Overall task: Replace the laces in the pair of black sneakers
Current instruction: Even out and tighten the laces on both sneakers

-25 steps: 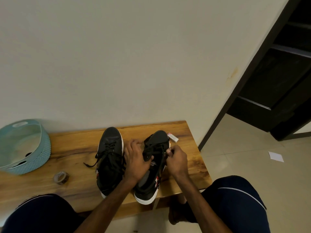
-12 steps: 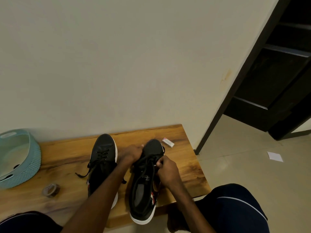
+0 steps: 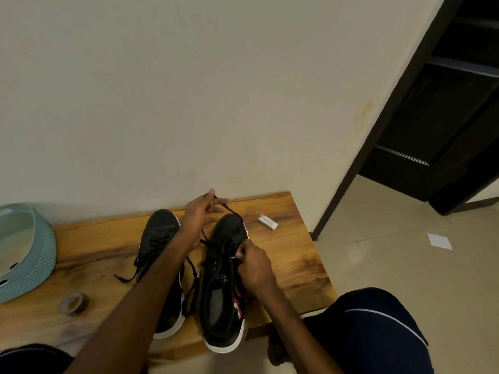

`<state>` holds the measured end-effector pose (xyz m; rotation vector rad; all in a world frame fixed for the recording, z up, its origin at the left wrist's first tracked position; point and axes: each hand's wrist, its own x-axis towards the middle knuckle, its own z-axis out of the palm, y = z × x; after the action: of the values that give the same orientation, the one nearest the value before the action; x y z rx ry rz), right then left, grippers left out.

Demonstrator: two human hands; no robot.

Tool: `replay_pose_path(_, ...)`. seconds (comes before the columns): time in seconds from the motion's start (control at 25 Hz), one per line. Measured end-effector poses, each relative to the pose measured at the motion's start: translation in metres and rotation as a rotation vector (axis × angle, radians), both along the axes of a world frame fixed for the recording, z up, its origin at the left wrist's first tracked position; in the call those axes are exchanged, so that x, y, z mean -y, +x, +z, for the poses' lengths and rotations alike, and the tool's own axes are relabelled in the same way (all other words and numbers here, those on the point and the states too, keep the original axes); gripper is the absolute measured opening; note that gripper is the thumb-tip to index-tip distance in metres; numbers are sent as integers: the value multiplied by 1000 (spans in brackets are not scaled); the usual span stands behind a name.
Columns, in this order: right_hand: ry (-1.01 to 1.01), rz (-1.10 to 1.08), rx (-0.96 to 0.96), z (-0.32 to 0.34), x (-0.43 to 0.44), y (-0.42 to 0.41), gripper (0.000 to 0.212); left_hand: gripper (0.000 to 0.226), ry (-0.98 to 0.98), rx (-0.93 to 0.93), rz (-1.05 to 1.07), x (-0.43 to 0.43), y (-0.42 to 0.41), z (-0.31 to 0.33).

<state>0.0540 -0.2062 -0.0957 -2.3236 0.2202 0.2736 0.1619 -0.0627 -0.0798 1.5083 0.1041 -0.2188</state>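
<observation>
- Two hands are working: the left hand (image 3: 201, 214) is pinching a black lace (image 3: 229, 209) raised over the toe.
- The right hand (image 3: 253, 265) is pinching the right sneaker (image 3: 224, 298) at its eyelets.
- The left sneaker (image 3: 159, 233) is sitting beside it on the table (image 3: 291, 255).

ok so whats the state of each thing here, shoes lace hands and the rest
left sneaker: laced, ends untied, on the bench
right sneaker: upright, lacing loosened
lace: drawn up from the right sneaker
left hand: raised, pinching the lace
right hand: curled, pinching the lace at the eyelets
tape roll: lying flat
small box: closed, lying flat
basket: standing on the bench
</observation>
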Motion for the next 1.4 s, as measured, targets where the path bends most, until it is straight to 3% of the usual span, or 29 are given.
replay_pose_path(0.12, 20, 19, 39, 0, -12, 0, 11, 51, 480, 140, -202, -16, -16, -11)
replay_pose_path(0.24, 317, -119, 14, -2, 0, 4, 10, 36, 635, 151, -289, -27, -34, -22)
replay_pose_path(0.32, 270, -252, 76, -9, 21, 13, 17, 24, 739, 208, -313, -28, -42, -20)
replay_pose_path(0.36, 139, -254, 97, -16, 32, 19, 24, 23, 758, 231, -314, -27, -46, -20)
replay_pose_path(0.44, -27, -61, 42, -24, 39, 31, 48, 22, 764, 230, -287, -25, -52, -22)
replay_pose_path(0.52, -51, 174, 0, -25, 34, 42, 79, 21, 740, 178, -281, -23, -57, -23)
replay_pose_path(0.64, -76, 334, -77, -23, 28, 61, 107, 20, 795, 164, -238, -23, -61, -23)
replay_pose_path(0.76, -196, 398, -93, -27, 25, 77, 121, 18, 765, 148, -145, -27, -67, -25)
replay_pose_path(0.88, -232, 388, -49, -27, 22, 78, 111, 18, 765, 143, -100, -27, -70, -27)
replay_pose_path(1.0, -125, 296, 13, -27, 28, 63, 92, 20, 771, 149, -60, -23, -69, -26)
replay_pose_path(1.12, 16, 106, 38, -34, 47, 44, 85, 25, 762, 147, -81, -23, -69, -27)
replay_pose_path(1.24, -30, -10, -37, -36, 61, 29, 80, 26, 450, 93, -81, -13, -59, -13)
replay_pose_path(1.32, -106, -24, -42, -37, 65, 27, 74, 14, 206, 8, -2, -6, -39, 2)
replay_pose_path(1.4, -136, -55, -18, -37, 65, 26, 68, 9, 91, -47, 44, -5, -15, 14)
